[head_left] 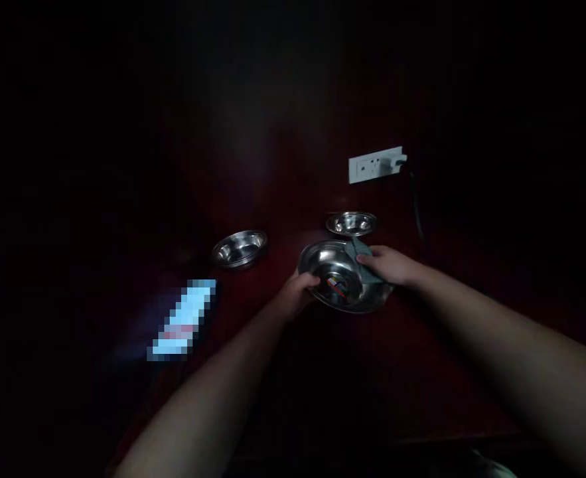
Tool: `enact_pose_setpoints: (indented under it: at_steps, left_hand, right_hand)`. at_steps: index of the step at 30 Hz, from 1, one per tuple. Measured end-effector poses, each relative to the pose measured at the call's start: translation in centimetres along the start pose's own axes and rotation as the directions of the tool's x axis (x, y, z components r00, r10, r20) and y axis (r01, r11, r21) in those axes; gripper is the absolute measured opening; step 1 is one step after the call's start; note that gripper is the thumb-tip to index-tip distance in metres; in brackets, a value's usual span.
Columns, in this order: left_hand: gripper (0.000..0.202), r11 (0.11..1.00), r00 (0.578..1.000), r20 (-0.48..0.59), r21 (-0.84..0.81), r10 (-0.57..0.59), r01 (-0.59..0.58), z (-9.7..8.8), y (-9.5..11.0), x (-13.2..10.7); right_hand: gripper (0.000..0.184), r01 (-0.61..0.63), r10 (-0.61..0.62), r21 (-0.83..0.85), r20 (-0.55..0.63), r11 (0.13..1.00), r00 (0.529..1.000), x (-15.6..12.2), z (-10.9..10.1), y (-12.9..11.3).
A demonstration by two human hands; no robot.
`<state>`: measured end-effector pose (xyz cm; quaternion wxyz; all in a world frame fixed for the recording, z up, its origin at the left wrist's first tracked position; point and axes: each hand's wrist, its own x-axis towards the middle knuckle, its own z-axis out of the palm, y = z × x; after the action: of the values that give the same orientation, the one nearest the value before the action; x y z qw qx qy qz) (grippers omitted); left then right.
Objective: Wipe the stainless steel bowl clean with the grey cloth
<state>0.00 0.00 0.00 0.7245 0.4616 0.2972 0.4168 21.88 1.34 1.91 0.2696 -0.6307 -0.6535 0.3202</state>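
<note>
Head view: left hand (296, 293) holds bowl (339, 270) by rim, table edge (456, 439) well apart.

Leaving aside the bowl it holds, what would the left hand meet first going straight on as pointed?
Past the held bowl, the left hand seems aimed at the far bowl below the socket, perhaps brushing the cloth first; depth is unclear in this dim view.

1. Held bowl (356, 295): between left hand (295, 293), at its left rim, and right hand (391, 265), at its right.
2. Cloth (354, 248): between right hand and held bowl.
3. Far bowl (351, 224): behind held bowl.
4. Left bowl (240, 248): left of both.
5. Screen (185, 320): before left bowl, leftward.
6. Socket plate (365, 170): above far bowl; plug (395, 161) in its right end.
</note>
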Motion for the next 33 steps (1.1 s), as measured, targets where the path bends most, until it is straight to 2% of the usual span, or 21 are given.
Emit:
enact_pose_setpoints:
  at_steps: [8,15,21,28,33]
  left_hand:
    - [0.045,1.000,0.999,0.036,0.015,-0.005,0.005,-0.3,0.0,0.0]
    - [0.043,0.999,0.997,0.066,0.019,-0.049,0.048,0.0,0.5,-0.4]
    - [0.040,0.998,0.994,0.095,-0.001,-0.056,0.057,0.2,0.7,-0.5]
    - [0.041,0.998,0.998,0.032,-0.033,-0.045,0.047,0.8,0.5,-0.4]
    - [0.041,0.995,0.984,-0.174,-0.081,0.041,-0.056,1.0,0.4,0.4]
  right_hand:
    - [0.030,-0.016,0.015,0.052,0.016,0.999,1.000,0.1,0.0,0.0]
    - [0.030,0.021,-0.021,-0.001,0.034,1.000,0.999,-0.2,-0.1,-0.4]
    - [0.030,0.000,0.000,0.001,0.070,1.000,0.998,-0.6,-0.2,-0.8]
    - [0.030,0.010,-0.009,-0.031,0.038,0.999,0.999,-0.2,0.0,-0.3]
    - [0.029,-0.013,0.012,0.020,0.034,1.000,0.999,0.1,0.1,0.0]
